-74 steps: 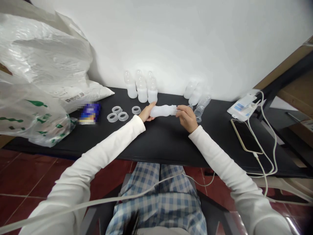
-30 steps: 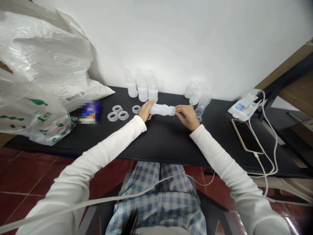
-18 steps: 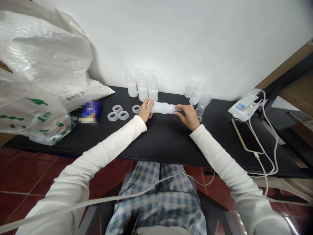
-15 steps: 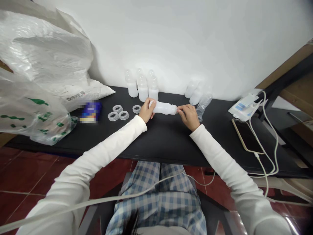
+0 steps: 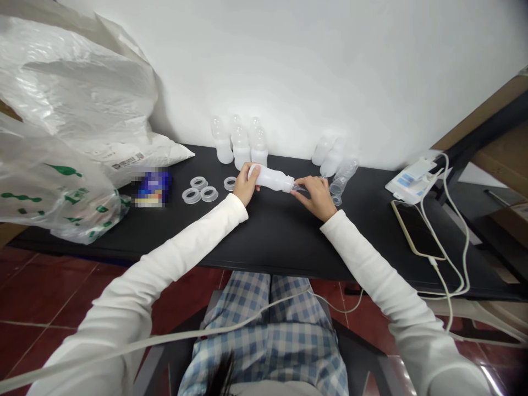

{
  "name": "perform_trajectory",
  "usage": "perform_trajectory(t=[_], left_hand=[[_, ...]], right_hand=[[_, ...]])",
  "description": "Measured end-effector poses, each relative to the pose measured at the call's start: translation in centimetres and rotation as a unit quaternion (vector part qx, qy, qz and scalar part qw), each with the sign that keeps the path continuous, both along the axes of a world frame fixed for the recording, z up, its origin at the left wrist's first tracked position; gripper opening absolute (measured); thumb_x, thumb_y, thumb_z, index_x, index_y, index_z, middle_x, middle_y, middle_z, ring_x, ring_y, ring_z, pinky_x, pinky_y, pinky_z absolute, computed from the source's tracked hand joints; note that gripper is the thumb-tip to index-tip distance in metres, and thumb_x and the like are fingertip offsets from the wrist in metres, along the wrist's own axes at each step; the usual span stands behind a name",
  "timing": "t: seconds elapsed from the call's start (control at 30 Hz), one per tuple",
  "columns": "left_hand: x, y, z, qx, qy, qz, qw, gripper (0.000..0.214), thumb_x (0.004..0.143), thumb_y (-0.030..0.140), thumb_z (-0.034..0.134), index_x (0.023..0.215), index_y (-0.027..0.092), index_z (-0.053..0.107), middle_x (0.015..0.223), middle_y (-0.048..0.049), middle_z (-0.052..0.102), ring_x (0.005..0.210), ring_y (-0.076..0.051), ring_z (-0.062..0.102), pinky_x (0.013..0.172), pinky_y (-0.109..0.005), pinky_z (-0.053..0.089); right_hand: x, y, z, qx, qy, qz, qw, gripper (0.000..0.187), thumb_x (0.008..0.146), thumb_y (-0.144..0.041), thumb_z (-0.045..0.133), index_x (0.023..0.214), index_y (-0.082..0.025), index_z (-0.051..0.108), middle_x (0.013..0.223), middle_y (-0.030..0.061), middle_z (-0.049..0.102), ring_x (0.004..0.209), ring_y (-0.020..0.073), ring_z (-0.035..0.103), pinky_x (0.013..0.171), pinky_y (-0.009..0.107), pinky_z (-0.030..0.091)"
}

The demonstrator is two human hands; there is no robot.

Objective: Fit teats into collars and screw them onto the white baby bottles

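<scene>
My left hand [image 5: 245, 188] is wrapped around the base of a translucent white baby bottle [image 5: 271, 178], which lies nearly level with its neck pointing right. At the neck, my right hand [image 5: 318, 199] pinches a clear nipple [image 5: 301, 188] at the bottle's mouth; the fingers partly cover it. Behind my left hand, several baby bottles with clear dome caps [image 5: 241, 149] stand against the wall. White bottles [image 5: 331, 159] and clear dome caps [image 5: 345, 175] sit beyond my right hand. Translucent rings [image 5: 209, 193] lie left of my left hand, with one ring [image 5: 230, 183] close by it.
Large plastic bags [image 5: 74, 99] and a blue packet [image 5: 153, 188] occupy the left of the black table [image 5: 264, 236]. On the right are a phone [image 5: 417, 228], a white box-like device [image 5: 412, 179] and loose white cables [image 5: 466, 247]. Another cable [image 5: 185, 335] crosses above my lap.
The bottle has shifted slightly left and its neck is a little lower. My right fingers have changed their grip, and more of the clear nipple shows between them.
</scene>
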State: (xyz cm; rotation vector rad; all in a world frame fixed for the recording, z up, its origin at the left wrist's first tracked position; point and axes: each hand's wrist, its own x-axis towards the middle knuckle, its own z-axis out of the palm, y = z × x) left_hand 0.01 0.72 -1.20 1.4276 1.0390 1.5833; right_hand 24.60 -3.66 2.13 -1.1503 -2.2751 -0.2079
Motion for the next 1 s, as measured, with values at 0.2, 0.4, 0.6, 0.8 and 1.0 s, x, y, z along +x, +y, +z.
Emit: perform_trajectory(t=[0.2,0.4,0.6,0.8,1.0], left_hand=[[0.1,-0.5,0.6,0.031,0.03,-0.017,0.999,0.06,0.082,0.077,0.056,0.102,0.021,0.064,0.085,-0.0034,0.064,0.062,-0.014,0.059,0.059,-0.03,0.054],[-0.2,-0.9,1.3,0.139,0.077,-0.014,0.987,0.056,0.087,0.073,0.052,0.111,0.024,0.06,0.111,-0.0068,0.065,0.106,-0.025,0.064,0.095,-0.04,0.053],[-0.1,-0.9,1.1,0.113,0.085,-0.013,0.99,0.054,0.086,0.072,0.053,0.112,0.024,0.058,0.114,-0.0077,0.065,0.108,-0.025,0.063,0.097,-0.04,0.051],[0.3,-1.1,1.3,0.087,0.055,-0.052,0.993,0.058,0.083,0.073,0.058,0.114,0.024,0.059,0.108,-0.0071,0.065,0.102,-0.023,0.064,0.09,-0.037,0.052],[0.3,-1.6,1.9,0.104,0.052,-0.105,0.988,0.057,0.081,0.069,0.065,0.119,0.025,0.06,0.112,-0.0076,0.064,0.102,-0.023,0.063,0.093,-0.038,0.051]], right_hand=[[0.3,-0.3,0.5,-0.012,-0.03,0.025,0.999,0.04,0.102,-0.053,0.038,0.098,-0.022,0.063,0.1,0.0069,0.07,0.09,0.0238,0.057,0.089,0.041,0.033],[0.3,-0.4,0.6,-0.053,-0.03,0.037,0.997,0.045,0.105,-0.048,0.029,0.094,-0.022,0.064,0.102,0.0068,0.069,0.095,0.024,0.057,0.093,0.043,0.033],[-0.3,-0.4,0.2,-0.024,0.021,0.007,0.999,0.053,0.094,-0.06,0.054,0.129,-0.02,0.054,0.12,0.0124,0.067,0.102,0.0289,0.061,0.094,0.044,0.035],[-0.2,-0.3,0.0,-0.012,0.036,0.002,0.999,0.041,0.098,-0.05,0.052,0.126,-0.021,0.056,0.116,0.0108,0.071,0.101,0.0271,0.064,0.095,0.043,0.035],[0.7,0.1,0.0,-0.024,0.049,-0.016,0.998,0.043,0.1,-0.05,0.046,0.131,-0.022,0.053,0.121,0.0124,0.069,0.105,0.0297,0.062,0.096,0.045,0.034]])
